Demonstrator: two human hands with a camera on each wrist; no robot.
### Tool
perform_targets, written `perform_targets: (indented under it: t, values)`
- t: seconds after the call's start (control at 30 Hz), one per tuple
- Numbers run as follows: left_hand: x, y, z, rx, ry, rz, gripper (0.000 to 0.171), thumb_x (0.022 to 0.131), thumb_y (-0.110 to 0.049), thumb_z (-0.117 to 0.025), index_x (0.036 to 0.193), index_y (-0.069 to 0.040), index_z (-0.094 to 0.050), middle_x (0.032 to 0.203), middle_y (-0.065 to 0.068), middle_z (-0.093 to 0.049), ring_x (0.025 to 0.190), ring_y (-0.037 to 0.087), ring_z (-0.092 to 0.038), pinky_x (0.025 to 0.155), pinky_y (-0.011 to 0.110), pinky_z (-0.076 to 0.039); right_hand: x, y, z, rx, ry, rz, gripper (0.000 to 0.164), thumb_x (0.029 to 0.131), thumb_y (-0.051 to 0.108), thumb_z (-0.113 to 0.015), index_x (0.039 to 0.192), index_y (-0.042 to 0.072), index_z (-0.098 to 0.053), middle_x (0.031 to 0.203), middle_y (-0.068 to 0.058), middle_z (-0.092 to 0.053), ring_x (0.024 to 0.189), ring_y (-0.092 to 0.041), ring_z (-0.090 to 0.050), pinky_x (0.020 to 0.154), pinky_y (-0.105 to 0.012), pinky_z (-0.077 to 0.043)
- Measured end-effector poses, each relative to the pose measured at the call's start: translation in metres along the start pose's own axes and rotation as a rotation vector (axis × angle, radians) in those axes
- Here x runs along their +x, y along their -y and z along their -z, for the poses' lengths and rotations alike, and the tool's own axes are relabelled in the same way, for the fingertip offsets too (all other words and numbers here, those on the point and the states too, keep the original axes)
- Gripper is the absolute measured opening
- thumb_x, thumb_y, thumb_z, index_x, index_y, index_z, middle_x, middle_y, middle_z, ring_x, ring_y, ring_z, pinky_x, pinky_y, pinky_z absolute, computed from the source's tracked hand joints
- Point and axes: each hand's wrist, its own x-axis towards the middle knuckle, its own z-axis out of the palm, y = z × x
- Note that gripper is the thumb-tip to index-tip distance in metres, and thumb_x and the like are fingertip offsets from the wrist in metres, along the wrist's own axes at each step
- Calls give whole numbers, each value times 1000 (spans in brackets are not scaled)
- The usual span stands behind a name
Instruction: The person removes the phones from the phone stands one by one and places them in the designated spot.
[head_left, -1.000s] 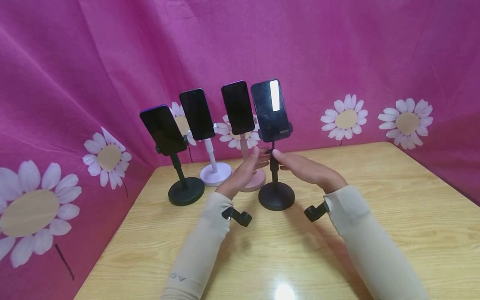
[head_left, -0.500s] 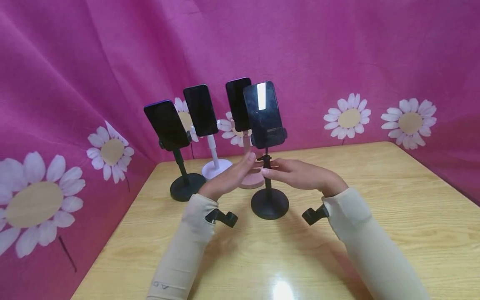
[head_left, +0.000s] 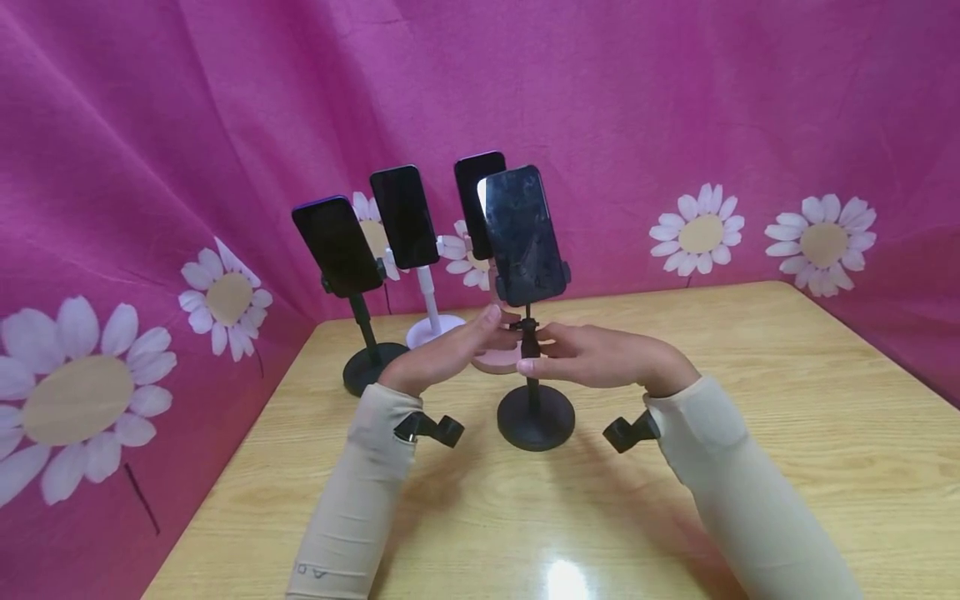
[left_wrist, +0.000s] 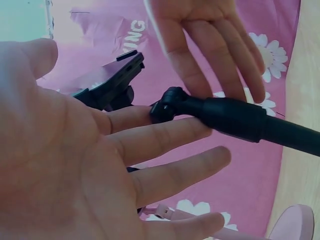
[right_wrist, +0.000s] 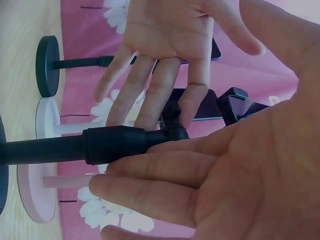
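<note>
On the wooden table point(head_left: 480, 525), the nearest black stand point(head_left: 536, 419) sits closer to me than a second ago, apparently drawn forward of the pink stand point(head_left: 495, 361), my left hand point(head_left: 441, 353) and right hand point(head_left: 609, 357) touching its neck point(left_wrist: 235, 120) from either side, straight-fingered.

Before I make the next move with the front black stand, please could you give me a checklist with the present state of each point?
1. Front phone seated in its clamp: ok.
2. Left hand and right hand at opposite sides of the pole: ok.
3. Fingers curled round the pole: not ok, mostly straight.
4. Base apart from the pink stand: ok.
5. Base fully flat on the table: cannot tell.
</note>
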Motion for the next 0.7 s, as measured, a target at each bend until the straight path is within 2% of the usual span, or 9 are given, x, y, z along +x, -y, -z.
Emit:
perform_targets:
  t: [0.3, 0.43, 0.7]
  values:
    - [-10, -3, 5, -5, 71, -20, 66, 97, -63, -15, 145, -21, -35, 142, 2, -51, 128, 25, -51, 109, 65, -13, -6, 9, -3, -16, 37, -6, 71, 89, 57, -59, 141, 13, -39, 146, -10, -44, 131, -30, -46, 104, -51, -39]
    - [-13, -5, 7, -6, 82, -9, 65, 97, -63, -14, 141, -21, -37, 140, 2, -53, 125, 22, -53, 110, 64, -12, -9, 14, -5, -46, 43, -24, 74, 86, 59, -61, 140, 13, -40, 147, -8, -42, 132, -30, -44, 105, -52, -37]
    - [-15, -4, 11, -27, 104, -49, 63, 100, -58, -16, 140, -16, -37, 137, 4, -55, 122, 20, -56, 110, 65, -13, -12, 20, -7, -75, 61, -18, 84, 85, 60, -61, 147, 12, -31, 150, -8, -39, 135, -31, -40, 107, -52, -34]
